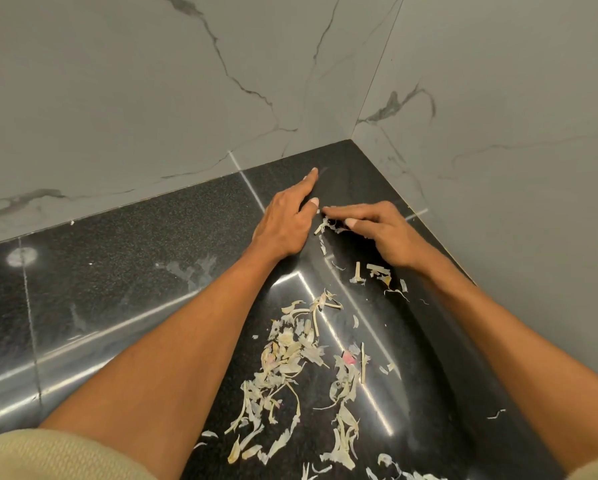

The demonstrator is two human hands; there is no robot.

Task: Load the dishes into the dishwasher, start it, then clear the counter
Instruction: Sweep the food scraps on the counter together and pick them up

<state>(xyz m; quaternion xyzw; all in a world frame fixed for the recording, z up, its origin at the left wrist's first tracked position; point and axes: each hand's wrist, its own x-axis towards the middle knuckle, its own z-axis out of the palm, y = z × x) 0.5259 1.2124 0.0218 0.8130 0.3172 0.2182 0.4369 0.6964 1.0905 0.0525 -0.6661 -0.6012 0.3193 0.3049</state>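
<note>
1. Two hands on the black counter [124, 282]: left hand [283, 223] flat, fingers straight, released; right hand [377, 233] with fingers curled over a few peel scraps [323, 225], apparently pinching them.
2. Dozens of pale scraps lie strewn nearer the person than both hands.
3. Glossy speckled stone counter; marble-veined walls [152, 81] meet in a corner just beyond the fingertips.

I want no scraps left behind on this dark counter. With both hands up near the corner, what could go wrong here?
The left hand and right hand work only the far corner, while most of the peels lie behind them under the forearms, which might scatter them. A stray scrap near the right wall is easy to miss. Thin flakes may cling to the counter.
</note>
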